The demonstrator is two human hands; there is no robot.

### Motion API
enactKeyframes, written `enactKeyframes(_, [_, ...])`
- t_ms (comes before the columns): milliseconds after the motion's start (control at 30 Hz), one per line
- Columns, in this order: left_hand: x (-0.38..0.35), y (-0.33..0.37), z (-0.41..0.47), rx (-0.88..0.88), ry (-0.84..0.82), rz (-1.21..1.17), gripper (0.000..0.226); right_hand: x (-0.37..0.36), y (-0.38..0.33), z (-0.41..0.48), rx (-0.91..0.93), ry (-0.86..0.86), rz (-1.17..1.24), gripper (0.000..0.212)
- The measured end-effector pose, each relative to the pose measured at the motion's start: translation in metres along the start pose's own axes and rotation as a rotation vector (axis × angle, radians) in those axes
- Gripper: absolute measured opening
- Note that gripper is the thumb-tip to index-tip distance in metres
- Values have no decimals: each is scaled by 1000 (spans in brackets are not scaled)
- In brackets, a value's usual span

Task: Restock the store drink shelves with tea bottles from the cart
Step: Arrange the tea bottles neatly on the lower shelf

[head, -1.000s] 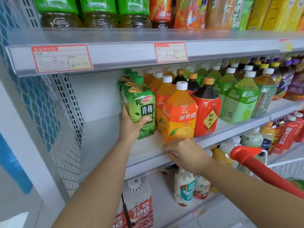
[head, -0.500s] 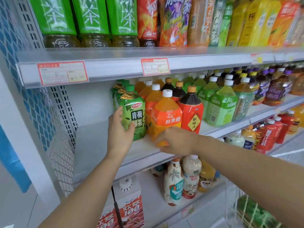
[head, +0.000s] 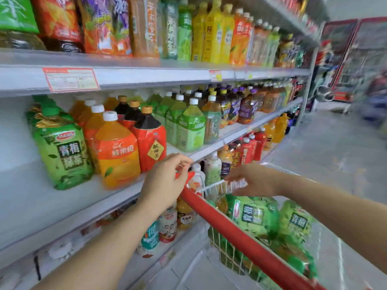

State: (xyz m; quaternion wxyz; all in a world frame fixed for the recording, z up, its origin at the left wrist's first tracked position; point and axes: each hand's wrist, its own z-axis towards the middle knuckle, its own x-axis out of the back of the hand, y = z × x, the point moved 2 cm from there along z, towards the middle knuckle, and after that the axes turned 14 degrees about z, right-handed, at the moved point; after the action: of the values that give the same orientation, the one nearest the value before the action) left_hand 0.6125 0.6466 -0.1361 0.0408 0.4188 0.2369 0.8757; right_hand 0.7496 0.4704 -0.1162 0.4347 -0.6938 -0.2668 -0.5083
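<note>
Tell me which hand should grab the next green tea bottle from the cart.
Right, probably. The right hand hovers open above the cart's green tea bottles; the left hand is beside the red handle, nearer the shelf.

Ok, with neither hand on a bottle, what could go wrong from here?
1. The green tea bottle and the orange bottle stand close to the front edge of the shelf; pushing another bottle in beside them could knock one off.
2. The tea bottles lie piled on their sides in the cart, so a one-handed grab by the right hand could slip.
</note>
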Motion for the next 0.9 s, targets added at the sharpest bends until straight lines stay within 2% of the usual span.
enactKeyframes(133, [-22, 5, 2, -28, -132, 30, 22, -28, 42, -16, -139, -148, 130, 83])
enactKeyframes(400, [-22, 5, 4, -30, -232, 161, 17, -52, 83, 9, -208, -247, 362, 104])
enactKeyframes(433, [-22, 6, 4, -25, -240, 156, 17, -56, 86, 12, -212, -261, 381, 102])
enactKeyframes(567, [-23, 5, 4, -4, -257, 158, 20, -63, 92, 19, -193, -266, 449, 72])
enactKeyframes(733, [-25, 1, 1, -5, -283, 209, 22, -66, 88, 18, -180, -222, 399, 76])
enactKeyframes(900, [-23, 0, 3, 0, -329, 198, 22, -47, 77, -2, -141, 28, 382, 72])
